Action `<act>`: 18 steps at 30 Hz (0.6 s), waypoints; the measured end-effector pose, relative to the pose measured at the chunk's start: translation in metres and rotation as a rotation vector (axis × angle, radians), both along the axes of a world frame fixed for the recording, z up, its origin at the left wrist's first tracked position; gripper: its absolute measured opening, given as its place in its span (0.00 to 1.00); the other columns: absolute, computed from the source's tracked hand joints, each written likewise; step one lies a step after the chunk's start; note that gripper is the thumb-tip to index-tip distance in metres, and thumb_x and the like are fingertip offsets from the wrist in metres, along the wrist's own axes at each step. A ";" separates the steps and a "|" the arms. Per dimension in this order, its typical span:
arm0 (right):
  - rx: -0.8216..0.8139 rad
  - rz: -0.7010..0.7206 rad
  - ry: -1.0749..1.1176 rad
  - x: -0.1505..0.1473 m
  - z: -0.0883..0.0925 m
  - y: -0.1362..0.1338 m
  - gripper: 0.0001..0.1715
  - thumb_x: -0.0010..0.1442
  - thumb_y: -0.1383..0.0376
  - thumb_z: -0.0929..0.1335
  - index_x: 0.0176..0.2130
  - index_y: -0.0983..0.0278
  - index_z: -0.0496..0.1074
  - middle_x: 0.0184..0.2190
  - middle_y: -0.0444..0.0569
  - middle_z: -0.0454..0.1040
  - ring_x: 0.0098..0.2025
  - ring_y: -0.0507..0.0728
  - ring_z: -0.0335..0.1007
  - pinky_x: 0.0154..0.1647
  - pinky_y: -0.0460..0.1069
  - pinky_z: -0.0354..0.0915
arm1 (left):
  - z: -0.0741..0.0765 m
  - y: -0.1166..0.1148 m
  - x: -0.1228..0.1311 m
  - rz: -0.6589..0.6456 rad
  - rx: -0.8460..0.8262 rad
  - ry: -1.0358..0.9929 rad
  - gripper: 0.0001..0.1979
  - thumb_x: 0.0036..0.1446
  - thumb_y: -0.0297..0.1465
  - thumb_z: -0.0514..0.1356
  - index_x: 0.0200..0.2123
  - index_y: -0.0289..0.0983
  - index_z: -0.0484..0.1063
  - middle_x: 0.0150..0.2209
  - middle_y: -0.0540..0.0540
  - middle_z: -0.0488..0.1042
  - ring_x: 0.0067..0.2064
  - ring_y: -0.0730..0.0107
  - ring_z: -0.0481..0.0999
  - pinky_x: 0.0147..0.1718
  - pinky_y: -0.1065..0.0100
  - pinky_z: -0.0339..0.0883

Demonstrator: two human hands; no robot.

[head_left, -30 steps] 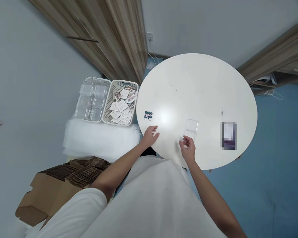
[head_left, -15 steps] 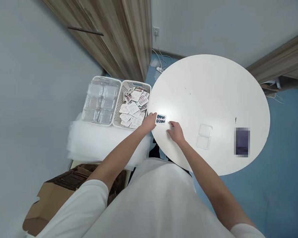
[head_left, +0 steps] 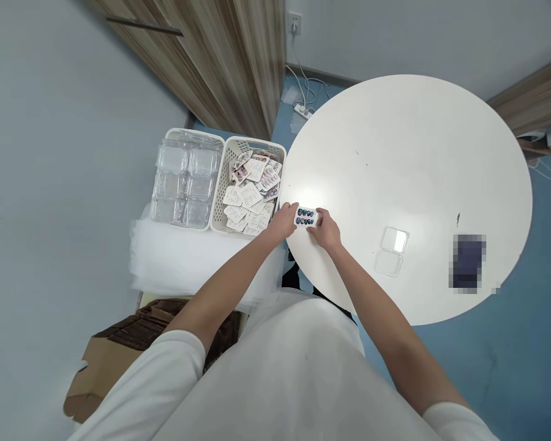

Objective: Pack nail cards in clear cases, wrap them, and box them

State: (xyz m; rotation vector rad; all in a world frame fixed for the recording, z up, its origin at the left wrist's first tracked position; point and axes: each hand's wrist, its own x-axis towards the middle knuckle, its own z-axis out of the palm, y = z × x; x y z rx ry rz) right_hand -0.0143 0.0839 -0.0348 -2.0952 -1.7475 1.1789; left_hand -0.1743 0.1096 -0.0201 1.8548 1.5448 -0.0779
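Note:
A small white card with dark blue nail pieces [head_left: 305, 216] lies at the left edge of the round white table [head_left: 408, 153]. My left hand [head_left: 284, 224] pinches the card's left end. My right hand [head_left: 326, 229] pinches its right end. Both hands have fingers closed on it. An open clear plastic clamshell box [head_left: 391, 250] lies empty on the table, well to the right of my hands.
Left of the table stand a white basket of similar cards [head_left: 250, 191] and a basket of clear boxes [head_left: 183, 182], on white foam sheets [head_left: 183, 257]. A cardboard box [head_left: 133, 343] is at lower left. A dark blurred object [head_left: 468, 262] lies at the table's right.
My right hand left the clear box and crossed left to the card. My left hand moved up to the card. Both now grip it at its ends.

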 end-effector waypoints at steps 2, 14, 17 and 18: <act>-0.028 0.007 -0.007 0.002 0.001 0.003 0.35 0.46 0.62 0.67 0.52 0.57 0.54 0.29 0.41 0.65 0.30 0.53 0.63 0.28 0.48 0.58 | 0.000 0.001 0.001 -0.010 0.006 0.003 0.31 0.44 0.23 0.61 0.52 0.35 0.54 0.43 0.41 0.62 0.44 0.58 0.68 0.35 0.67 0.61; 0.018 0.034 -0.117 -0.004 0.002 0.003 0.33 0.47 0.67 0.66 0.52 0.57 0.54 0.31 0.45 0.70 0.31 0.57 0.65 0.28 0.49 0.59 | 0.001 -0.002 0.001 0.029 0.001 -0.087 0.28 0.45 0.19 0.58 0.51 0.36 0.55 0.45 0.41 0.61 0.41 0.62 0.68 0.36 0.66 0.63; 0.050 0.036 -0.118 -0.005 0.002 -0.001 0.32 0.48 0.68 0.65 0.53 0.58 0.54 0.34 0.47 0.70 0.34 0.58 0.66 0.30 0.51 0.60 | -0.001 -0.004 0.001 0.054 0.002 -0.104 0.29 0.45 0.19 0.57 0.52 0.36 0.55 0.45 0.41 0.62 0.41 0.61 0.68 0.37 0.65 0.63; 0.061 0.042 -0.119 -0.006 0.002 -0.002 0.32 0.49 0.68 0.65 0.53 0.58 0.54 0.35 0.48 0.69 0.35 0.59 0.66 0.30 0.51 0.60 | -0.001 -0.005 0.000 0.058 0.002 -0.112 0.29 0.45 0.19 0.57 0.52 0.36 0.55 0.45 0.41 0.62 0.42 0.61 0.68 0.37 0.65 0.63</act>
